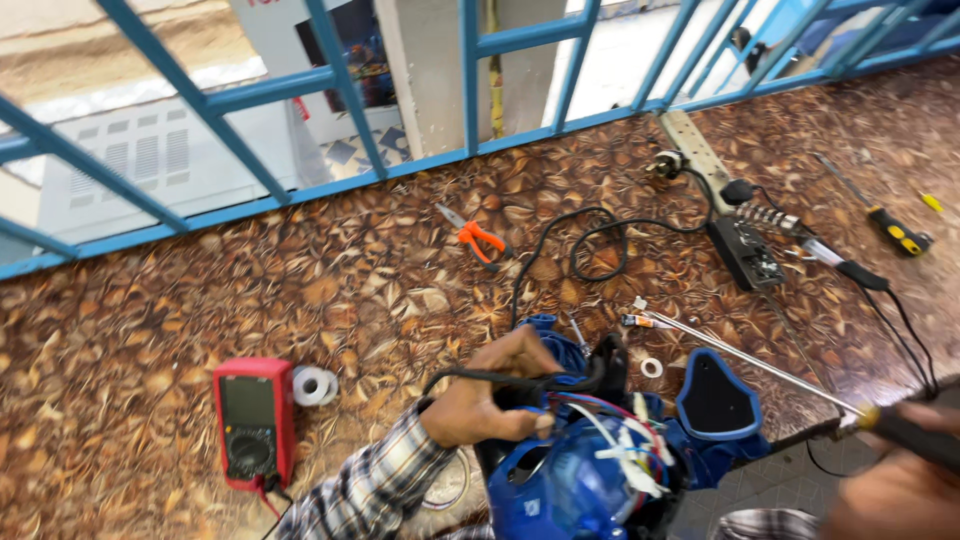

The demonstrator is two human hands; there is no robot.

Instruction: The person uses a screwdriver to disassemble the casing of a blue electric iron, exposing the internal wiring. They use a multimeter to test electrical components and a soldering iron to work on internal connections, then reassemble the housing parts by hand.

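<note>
My left hand [495,395] grips a black cable and the edge of an opened blue appliance [570,480] at the bench's front edge; white, red and blue wires show inside its shell. My right hand [900,480], blurred at the lower right corner, is closed on the dark handle of a long thin metal tool [760,362] whose tip points up-left toward a small part [640,321] on the bench. A detached blue cover with a black inside [715,400] lies between the two hands.
A red multimeter [255,420] and a white tape roll [313,385] lie at left. Orange-handled pliers [478,238], a coiled black cord [590,245], a black power strip [745,252], a soldering iron [850,268] and a yellow-black screwdriver [895,232] lie farther back. Blue railing [340,80] borders the bench.
</note>
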